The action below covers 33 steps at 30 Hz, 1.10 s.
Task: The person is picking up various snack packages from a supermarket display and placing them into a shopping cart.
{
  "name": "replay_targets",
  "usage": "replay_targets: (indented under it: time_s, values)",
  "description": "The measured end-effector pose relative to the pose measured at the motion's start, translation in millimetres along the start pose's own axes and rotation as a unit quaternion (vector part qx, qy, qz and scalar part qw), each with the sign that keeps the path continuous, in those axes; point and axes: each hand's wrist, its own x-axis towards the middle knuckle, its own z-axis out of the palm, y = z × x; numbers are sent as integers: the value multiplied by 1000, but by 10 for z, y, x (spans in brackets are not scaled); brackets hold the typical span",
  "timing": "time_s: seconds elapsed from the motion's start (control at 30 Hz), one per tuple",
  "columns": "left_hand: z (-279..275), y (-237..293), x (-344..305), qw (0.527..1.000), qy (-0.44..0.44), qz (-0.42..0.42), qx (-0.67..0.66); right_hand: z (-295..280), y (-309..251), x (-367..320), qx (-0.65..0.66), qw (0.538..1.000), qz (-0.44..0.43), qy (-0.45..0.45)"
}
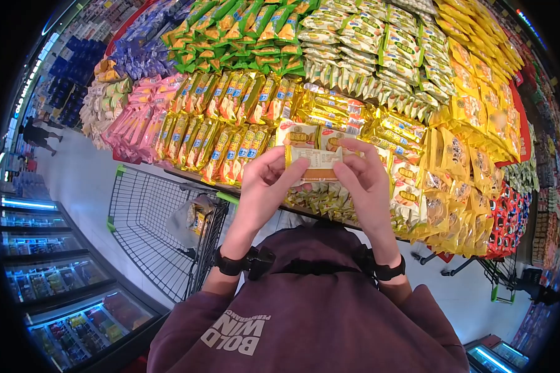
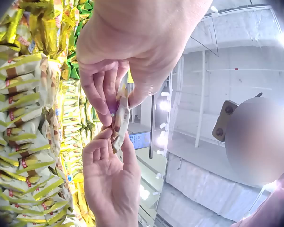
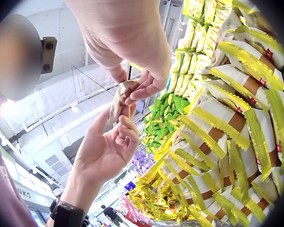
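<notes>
A small wrapped snack packet (image 1: 314, 159), pale with printed text and a brown band along its lower side, is held up in front of the chest. My left hand (image 1: 264, 181) pinches its left end between thumb and fingers. At the other end, my right hand (image 1: 368, 180) grips it the same way, thumb on the near face. Edge-on, the packet (image 2: 120, 124) spans both hands in the left wrist view. The right wrist view shows the packet (image 3: 118, 100) from its other side. Similar white and brown packets (image 1: 297, 132) lie just behind it on the display.
Stacked snacks fill the display: gold packs (image 1: 230, 149), green packs (image 1: 249, 31), yellow bags (image 1: 457, 155). On the left stands a shopping cart (image 1: 146, 205) holding a plastic bag (image 1: 190, 221). Freezer cases (image 1: 74, 298) line the lower left. A person (image 1: 38, 133) is farther off.
</notes>
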Motion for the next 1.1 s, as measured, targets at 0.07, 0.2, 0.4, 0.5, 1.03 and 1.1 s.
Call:
replay_targets:
  time_s: [0.07, 0.2, 0.4, 0.5, 1.03, 1.1]
  values:
    - [14, -8, 2, 1000, 1, 3, -11, 17, -8, -2, 10, 1000, -5, 6]
    - [-47, -64, 3, 999, -19, 39, 22, 0, 18, 11, 15, 1000, -2, 7]
    - [0, -168, 8, 980, -19, 153, 125, 23, 43, 11, 6, 1000, -11, 4]
    - [51, -148, -2, 978, -15, 175, 112, 1, 77, 18, -1, 1000, -14, -6]
    - [-20, -109, -31, 997, -28, 54, 43, 10, 1, -31, 50, 998, -22, 17]
    - [-21, -114, -31, 997, -33, 51, 46, 1, 9, -42, 54, 998, -20, 18]
